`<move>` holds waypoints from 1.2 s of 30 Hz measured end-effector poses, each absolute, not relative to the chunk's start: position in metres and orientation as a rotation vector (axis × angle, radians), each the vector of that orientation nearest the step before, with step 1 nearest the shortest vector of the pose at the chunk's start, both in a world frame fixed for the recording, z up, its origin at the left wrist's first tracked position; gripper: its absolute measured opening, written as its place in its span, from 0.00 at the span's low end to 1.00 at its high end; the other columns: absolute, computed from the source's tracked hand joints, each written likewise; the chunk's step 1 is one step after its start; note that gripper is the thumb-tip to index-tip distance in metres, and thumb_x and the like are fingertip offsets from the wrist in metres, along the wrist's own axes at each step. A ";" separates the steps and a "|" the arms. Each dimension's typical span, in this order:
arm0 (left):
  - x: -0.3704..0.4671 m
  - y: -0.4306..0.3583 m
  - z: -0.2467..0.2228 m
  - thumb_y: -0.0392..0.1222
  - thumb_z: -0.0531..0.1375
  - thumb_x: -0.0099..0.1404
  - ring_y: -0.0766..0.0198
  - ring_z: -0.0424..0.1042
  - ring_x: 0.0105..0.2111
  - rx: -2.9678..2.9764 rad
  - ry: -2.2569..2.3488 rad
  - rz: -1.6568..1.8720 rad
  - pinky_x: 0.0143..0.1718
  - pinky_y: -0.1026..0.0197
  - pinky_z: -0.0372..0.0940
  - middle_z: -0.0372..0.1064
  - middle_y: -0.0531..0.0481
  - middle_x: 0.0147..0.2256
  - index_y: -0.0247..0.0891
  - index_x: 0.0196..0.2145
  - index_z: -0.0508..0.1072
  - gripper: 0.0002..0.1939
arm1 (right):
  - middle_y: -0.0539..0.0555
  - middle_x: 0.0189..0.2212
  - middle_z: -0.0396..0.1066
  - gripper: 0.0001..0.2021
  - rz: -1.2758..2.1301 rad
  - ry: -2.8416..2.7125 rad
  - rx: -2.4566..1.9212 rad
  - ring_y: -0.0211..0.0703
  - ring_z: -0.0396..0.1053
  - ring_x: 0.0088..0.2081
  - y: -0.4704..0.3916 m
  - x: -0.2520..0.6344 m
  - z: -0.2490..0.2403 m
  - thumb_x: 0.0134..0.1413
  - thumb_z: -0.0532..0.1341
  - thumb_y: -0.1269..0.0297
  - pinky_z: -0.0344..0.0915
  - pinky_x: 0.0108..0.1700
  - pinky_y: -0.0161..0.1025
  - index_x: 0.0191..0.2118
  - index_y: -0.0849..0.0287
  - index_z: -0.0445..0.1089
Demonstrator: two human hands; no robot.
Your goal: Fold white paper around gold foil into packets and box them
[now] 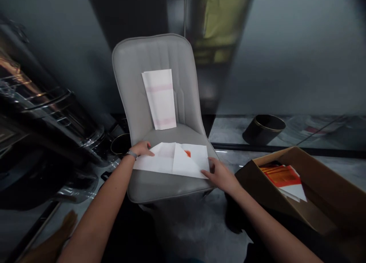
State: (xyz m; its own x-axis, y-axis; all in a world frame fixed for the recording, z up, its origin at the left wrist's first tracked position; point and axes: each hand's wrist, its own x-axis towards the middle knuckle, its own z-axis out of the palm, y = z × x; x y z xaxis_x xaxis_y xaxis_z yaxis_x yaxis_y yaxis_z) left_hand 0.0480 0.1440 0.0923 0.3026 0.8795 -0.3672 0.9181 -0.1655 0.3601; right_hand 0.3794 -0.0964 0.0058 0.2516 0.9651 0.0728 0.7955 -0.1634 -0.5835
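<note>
A white sheet of paper point(160, 160) with folded corners and a small orange patch lies across the seat of a grey chair point(154, 186). My left hand point(142, 149) rests at the paper's left end, its fingers apart on the slanted edge. At the right end, my right hand point(220, 173) touches the edge with thumb and fingers spread. Upright against the chair's backrest leans a folded white paper point(160, 99) with faint pink bands.
On the right stands an open cardboard box point(274, 155) holding orange and white folded papers point(286, 179). A dark bin point(263, 129) is behind it. Another dark bin point(120, 144) and shiny metal cylinders point(57, 103) are on the left.
</note>
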 end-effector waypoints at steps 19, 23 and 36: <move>0.042 0.053 0.156 0.55 0.65 0.58 0.67 0.58 0.26 2.200 1.261 0.678 0.29 0.65 0.53 0.57 0.57 0.25 0.41 0.25 0.58 0.22 | 0.61 0.50 0.79 0.23 0.973 -1.304 -1.462 0.58 0.76 0.51 -0.067 0.389 0.030 0.52 0.69 0.55 0.73 0.52 0.49 0.52 0.61 0.75; 0.048 0.052 0.150 0.49 0.63 0.63 0.67 0.55 0.24 2.250 1.307 0.786 0.28 0.65 0.50 0.53 0.59 0.22 0.41 0.24 0.56 0.20 | 0.58 0.47 0.80 0.18 0.899 -1.467 -1.284 0.56 0.77 0.49 -0.063 0.379 0.036 0.49 0.70 0.58 0.73 0.52 0.50 0.47 0.56 0.77; -0.020 0.036 0.091 0.30 0.60 0.60 0.49 0.66 0.56 2.529 1.462 0.103 0.57 0.49 0.62 0.65 0.43 0.56 0.43 0.60 0.67 0.30 | 0.50 0.39 0.83 0.24 0.684 -2.300 -1.618 0.53 0.79 0.46 -0.073 0.391 0.056 0.44 0.58 0.82 0.70 0.52 0.46 0.38 0.48 0.83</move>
